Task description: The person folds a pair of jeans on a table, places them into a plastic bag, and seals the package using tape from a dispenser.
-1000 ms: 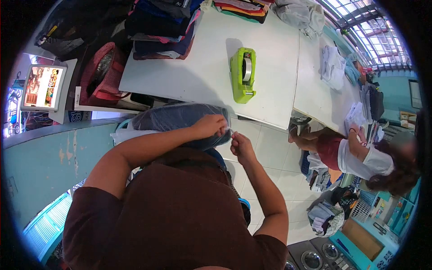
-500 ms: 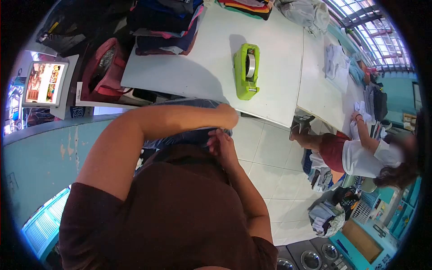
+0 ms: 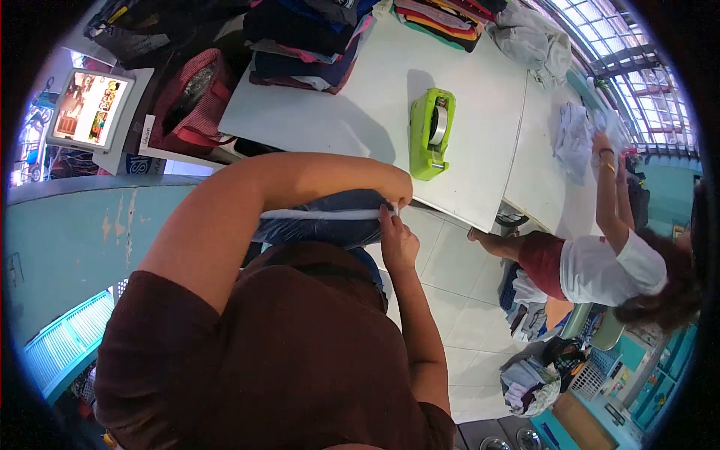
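A dark blue bundle [image 3: 330, 232], which looks like folded clothes in shiny clear plastic, lies against my waist by the table's near edge. Along its length runs a white strip [image 3: 322, 215]. My left hand [image 3: 397, 186] reaches across the bundle from the left, its fingers curled down at the strip's right end. Just below, my right hand [image 3: 400, 241] pinches that same end between thumb and fingers. A green tape dispenser [image 3: 430, 142] with a pale roll stands on the white table [image 3: 480, 127], beyond my hands.
Stacks of folded clothes [image 3: 304, 56] sit on the table's far side, beside a red bag [image 3: 191, 105] and a lit screen [image 3: 90, 109]. To the right, another person [image 3: 600, 262] handles pale cloth at an adjoining table. Laundry baskets [image 3: 532, 382] stand on the tiled floor.
My right hand has risen and closed at the bundle's right end, meeting my left fingers. The white strip now shows across the bundle. The other person's arms have reached farther forward.
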